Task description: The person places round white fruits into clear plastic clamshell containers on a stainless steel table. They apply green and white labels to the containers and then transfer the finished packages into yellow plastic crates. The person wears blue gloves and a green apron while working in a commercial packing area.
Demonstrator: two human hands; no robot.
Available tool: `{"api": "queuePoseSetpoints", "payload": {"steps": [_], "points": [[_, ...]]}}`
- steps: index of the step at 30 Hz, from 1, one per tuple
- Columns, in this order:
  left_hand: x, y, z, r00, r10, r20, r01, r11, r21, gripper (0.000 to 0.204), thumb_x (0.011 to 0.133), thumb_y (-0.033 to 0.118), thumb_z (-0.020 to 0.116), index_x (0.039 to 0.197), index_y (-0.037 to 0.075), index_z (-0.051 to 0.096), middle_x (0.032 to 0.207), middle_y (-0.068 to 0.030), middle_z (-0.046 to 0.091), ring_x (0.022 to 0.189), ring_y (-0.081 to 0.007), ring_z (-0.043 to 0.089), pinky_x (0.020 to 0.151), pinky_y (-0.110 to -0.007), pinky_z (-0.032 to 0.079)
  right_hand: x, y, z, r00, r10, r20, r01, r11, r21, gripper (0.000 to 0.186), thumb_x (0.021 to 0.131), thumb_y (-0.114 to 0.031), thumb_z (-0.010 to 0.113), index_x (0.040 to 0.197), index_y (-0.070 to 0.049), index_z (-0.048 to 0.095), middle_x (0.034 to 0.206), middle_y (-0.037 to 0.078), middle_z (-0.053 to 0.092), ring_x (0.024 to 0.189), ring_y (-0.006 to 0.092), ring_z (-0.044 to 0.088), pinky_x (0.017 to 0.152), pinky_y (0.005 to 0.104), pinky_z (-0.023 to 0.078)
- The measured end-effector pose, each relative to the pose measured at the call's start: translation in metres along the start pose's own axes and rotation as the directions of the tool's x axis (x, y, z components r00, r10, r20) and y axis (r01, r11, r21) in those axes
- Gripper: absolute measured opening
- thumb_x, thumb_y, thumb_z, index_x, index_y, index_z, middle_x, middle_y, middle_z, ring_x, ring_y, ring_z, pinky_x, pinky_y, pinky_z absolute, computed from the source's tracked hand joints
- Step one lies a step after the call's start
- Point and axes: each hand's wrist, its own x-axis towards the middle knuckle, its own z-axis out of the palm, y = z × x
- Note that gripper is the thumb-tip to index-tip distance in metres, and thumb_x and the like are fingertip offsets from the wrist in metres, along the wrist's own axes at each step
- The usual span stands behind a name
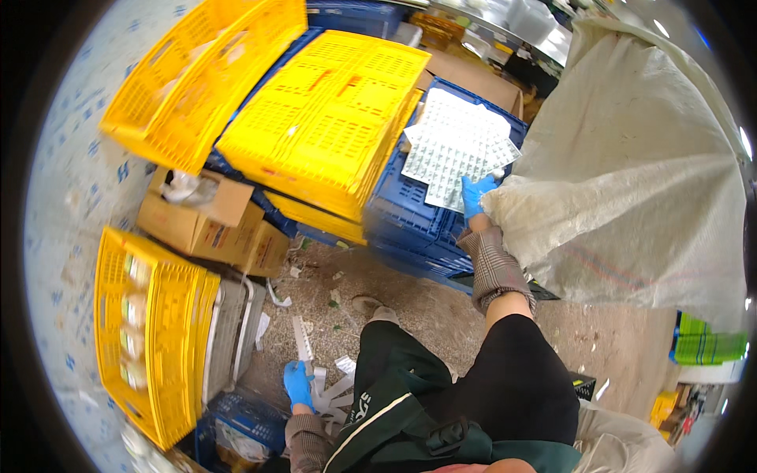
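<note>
My right hand (476, 195), in a blue glove, reaches out to the lower edge of a loose stack of white sheets (457, 142) printed with rows of small marks. Its fingers look spread, and the edge of a large pale woven sack (623, 165) lies right beside it. The sheets rest on a stack of blue crates (406, 206). My left hand (298, 385), also gloved in blue, hangs low at my left side with its fingers loosely extended. Close by it, several white paper strips (337, 390) trail near my leg; I see no clear grip on them.
Folded yellow crates (323, 118) are piled left of the blue ones, with an open yellow crate (177, 102) beyond. Cardboard boxes (213, 229) stand below these. Another yellow crate (169, 331) with wrapped goods is at the left. Paper scraps litter the floor (331, 276).
</note>
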Motion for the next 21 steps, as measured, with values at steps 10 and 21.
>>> {"api": "queuePoseSetpoints", "payload": {"steps": [10,21], "points": [[0.034,0.226,0.15,0.812,0.102,0.574,-0.193,0.976,0.099,0.034,0.088,0.015,0.055,0.118,-0.001,0.053,0.106,-0.0145,0.059,0.092,-0.0205,0.058,0.076,-0.033,0.05,0.005,0.004,-0.006,0.967,0.225,0.118,-0.251,0.917,0.31,0.042,0.074,-0.027,0.065,0.103,0.002,0.058,0.085,0.02,0.065,0.077,0.0344,0.063,0.073,0.0397,0.049],[-0.017,0.28,0.282,0.577,0.25,0.777,-0.184,0.967,-0.174,0.035,0.089,0.013,0.055,0.121,0.0,0.051,0.107,-0.0106,0.059,0.089,-0.0171,0.06,0.072,-0.028,0.049,-0.003,-0.015,-0.005,0.89,0.194,0.413,-0.378,0.82,0.429,0.034,0.078,-0.027,0.071,0.085,0.004,0.059,0.078,0.01,0.063,0.067,0.0176,0.055,0.063,0.0319,0.045]]}}
